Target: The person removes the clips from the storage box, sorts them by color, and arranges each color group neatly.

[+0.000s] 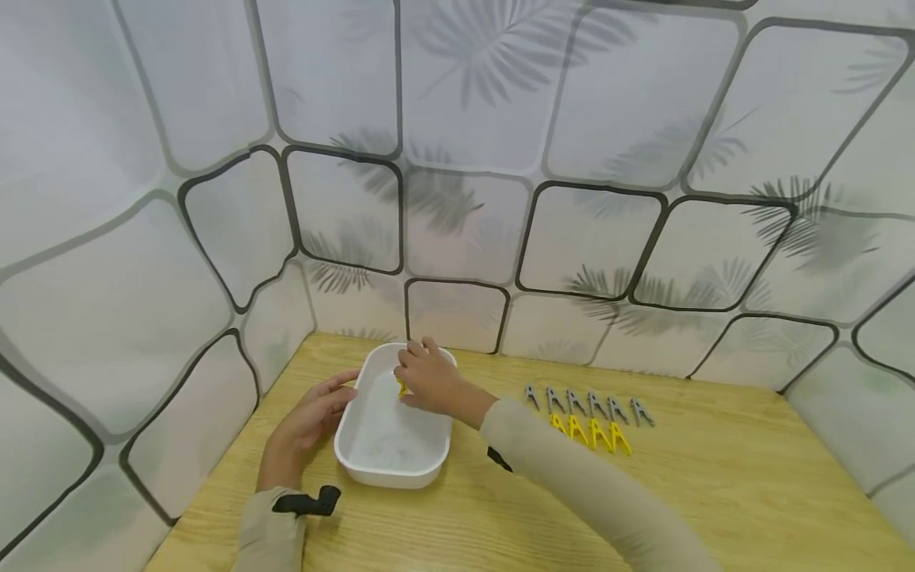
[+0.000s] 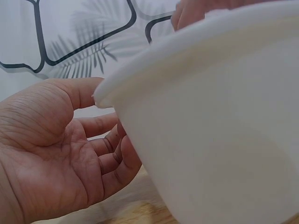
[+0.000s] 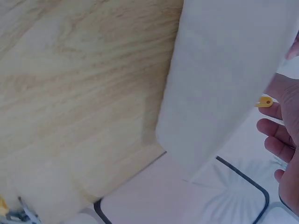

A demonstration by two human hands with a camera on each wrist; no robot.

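Note:
A white rectangular tub (image 1: 389, 469) with rounded corners stands on the wooden table. At its left side my left hand (image 1: 314, 417) holds the rim, thumb at the edge and fingers bent against the outer wall, as the left wrist view shows. My right hand (image 1: 432, 380) reaches over the tub's far right part and pinches a yellow clothespin (image 1: 402, 388). One end of that clothespin shows between the fingers in the right wrist view, and the rest is hidden by the hand.
Right of the tub, a row of several grey clothespins (image 1: 577, 403) lies on the table (image 1: 715, 485). In front of it is a row of several yellow clothespins (image 1: 598, 434), partly covered by the right sleeve (image 1: 572, 469). A patterned wall covering (image 1: 457, 230) closes the back and sides.

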